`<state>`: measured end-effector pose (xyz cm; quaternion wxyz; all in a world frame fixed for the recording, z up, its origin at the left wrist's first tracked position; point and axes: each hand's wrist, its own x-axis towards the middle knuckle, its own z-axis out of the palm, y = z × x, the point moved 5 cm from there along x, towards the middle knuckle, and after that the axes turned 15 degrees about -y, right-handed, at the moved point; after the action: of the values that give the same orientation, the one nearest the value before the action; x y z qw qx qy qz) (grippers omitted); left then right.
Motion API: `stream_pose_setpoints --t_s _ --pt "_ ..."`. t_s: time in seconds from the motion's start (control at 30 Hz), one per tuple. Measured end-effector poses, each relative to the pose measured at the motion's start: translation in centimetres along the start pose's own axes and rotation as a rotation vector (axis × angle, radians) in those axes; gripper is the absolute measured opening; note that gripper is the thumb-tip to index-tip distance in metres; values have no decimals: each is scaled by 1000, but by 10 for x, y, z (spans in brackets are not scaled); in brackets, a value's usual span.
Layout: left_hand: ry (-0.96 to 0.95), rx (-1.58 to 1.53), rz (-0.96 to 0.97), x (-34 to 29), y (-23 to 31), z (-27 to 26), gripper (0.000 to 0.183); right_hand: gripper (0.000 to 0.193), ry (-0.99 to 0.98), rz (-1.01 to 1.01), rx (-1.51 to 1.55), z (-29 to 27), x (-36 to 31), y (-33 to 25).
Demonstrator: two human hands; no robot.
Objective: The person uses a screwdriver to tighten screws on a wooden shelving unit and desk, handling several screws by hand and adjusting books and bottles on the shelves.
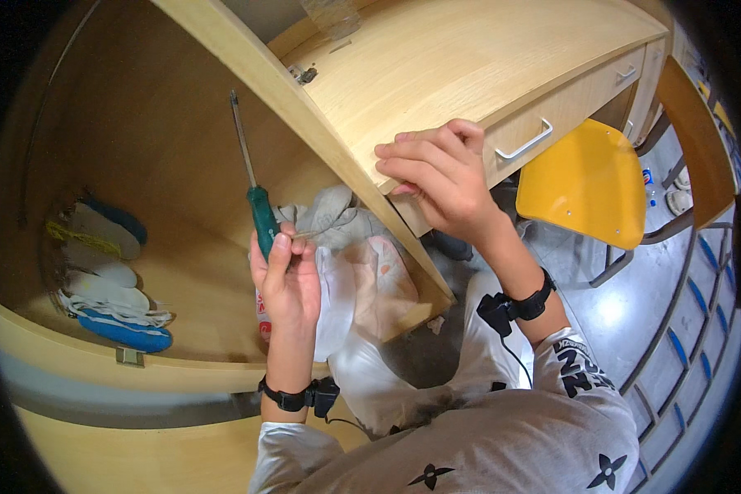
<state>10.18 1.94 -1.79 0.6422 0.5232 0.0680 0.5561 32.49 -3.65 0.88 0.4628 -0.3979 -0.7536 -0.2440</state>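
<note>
- The left hand (295,276), palm turned up, is closed around the near end of the green-handled screwdriver (262,218).
- This screwdriver lies directly beyond the left hand, the nearer one; its long axis points away from the person, leaning slightly left, tip beside the wooden panel (262,74).
- The right hand (453,173), palm down, fingers curved, is at the desk's (436,49) near left corner; whether it pinches something, I cannot tell.

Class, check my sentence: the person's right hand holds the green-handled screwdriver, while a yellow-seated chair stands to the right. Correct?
Wrong hand: in the head view, the left hand holds the green-handled screwdriver; the yellow-seated chair does stand to the right.
</note>
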Motion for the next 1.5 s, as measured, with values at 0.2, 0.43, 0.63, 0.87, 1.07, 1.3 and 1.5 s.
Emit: stream_pose_setpoints --t_s 0.2,0.43,0.63,0.87,1.07,1.3,1.5 --pt "-11 29 27 2 -6 -3 17 26 101 62 14 6 -5 0" --pt "-47 8 1 8 -16 8 19 11 130 42 -27 13 -8 4" --pt "-149 -163 -17 13 -33 30 32 19 208 14 -149 18 -8 8" --pt "-126 -180 -32 4 -49 45 44 26 254 31 -167 16 -8 11" --pt "-120 -194 11 4 -51 49 44 20 275 19 -171 13 -2 9" --pt "-161 -176 12 3 -53 48 42 28 239 -10 -151 15 -7 11" --pt "-154 -163 16 5 -53 50 38 25 265 6 -158 13 -5 11"
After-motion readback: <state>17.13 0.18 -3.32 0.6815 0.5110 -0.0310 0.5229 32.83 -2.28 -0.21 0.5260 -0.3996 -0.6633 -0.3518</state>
